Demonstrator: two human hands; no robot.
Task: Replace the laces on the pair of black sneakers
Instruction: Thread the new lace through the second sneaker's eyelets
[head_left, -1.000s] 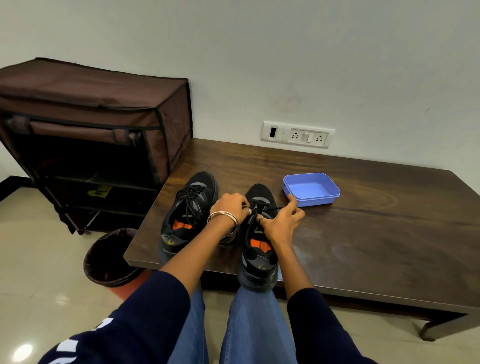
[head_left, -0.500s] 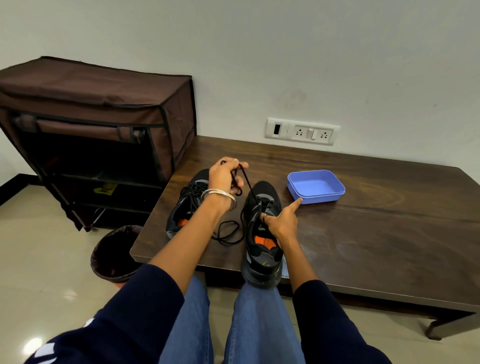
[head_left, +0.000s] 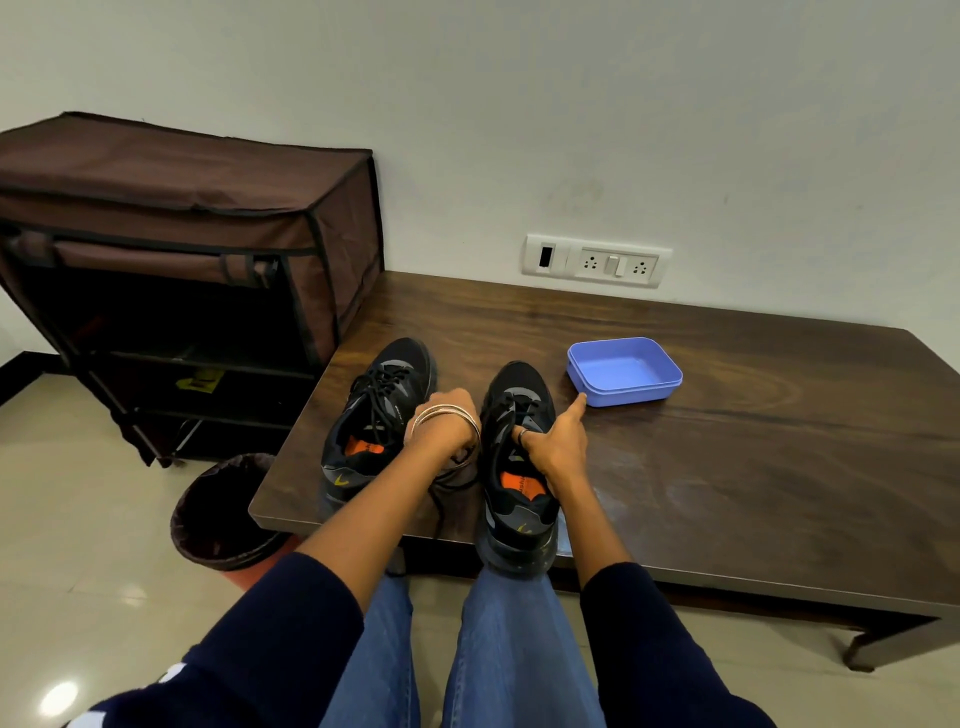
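since half a second ago our left hand (head_left: 445, 427) has dropped from up high to the table (head_left: 727, 467), closed on the black lace (head_left: 447, 486) beside the right sneaker (head_left: 517, 452). our right hand (head_left: 553, 447) pinches lace at its eyelets. we judge unlacing underway; next, free another crossing. the blue tray (head_left: 623, 370) beyond the sneaker looks empty.

Navy sleeves (head_left: 291, 639) pushed up the forearms, blue jeans (head_left: 509, 649), metal bangles (head_left: 445, 415) on the left wrist, a ring (head_left: 522, 434) on the right hand.
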